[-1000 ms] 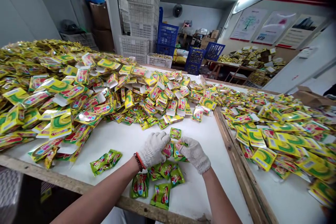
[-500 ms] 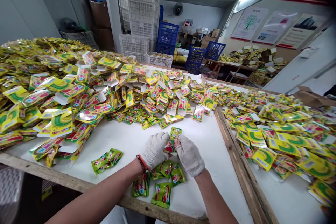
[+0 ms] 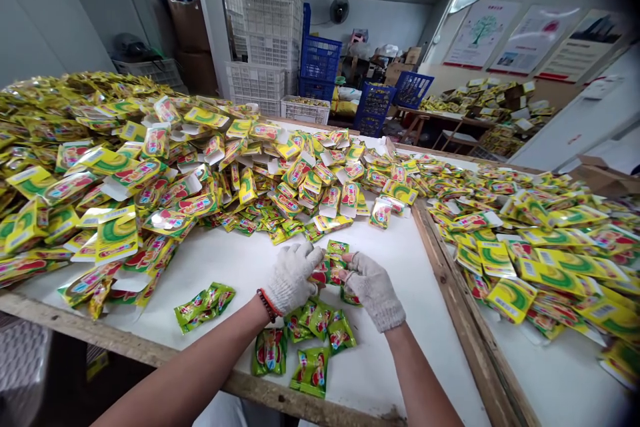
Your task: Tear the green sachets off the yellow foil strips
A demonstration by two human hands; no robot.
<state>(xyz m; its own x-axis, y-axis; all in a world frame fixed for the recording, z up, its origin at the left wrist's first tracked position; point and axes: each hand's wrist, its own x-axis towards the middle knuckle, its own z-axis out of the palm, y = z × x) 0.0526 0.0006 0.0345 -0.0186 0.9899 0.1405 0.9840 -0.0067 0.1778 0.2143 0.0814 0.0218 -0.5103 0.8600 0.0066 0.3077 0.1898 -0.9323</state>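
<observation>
My left hand [image 3: 294, 278], in a white knitted glove with bare fingertips, is curled around the left end of a green and red candy packet [image 3: 335, 271]. Just right of it, my right hand [image 3: 375, 290], gloved the same way, has its thumb and forefinger apart at the packet's right side. Another green packet [image 3: 338, 247] lies beyond the fingertips. Under the right hand a further packet [image 3: 351, 297] is partly hidden. Closer to me, several green packets [image 3: 313, 371] lie loose on the white tabletop [image 3: 240, 263]. More packets [image 3: 204, 307] lie together at the left.
A large heap of yellow printed cartons [image 3: 117, 233] spreads across the left and back. A wooden strip [image 3: 450, 287] divides the table, with more cartons [image 3: 510, 297] beyond it. White crates [image 3: 273, 7] and blue crates [image 3: 320, 60] are stacked behind the table.
My right hand has shifted right, away from my left hand, and its thumb and forefinger have parted. More of the packets between the hands shows. My left hand has moved only slightly.
</observation>
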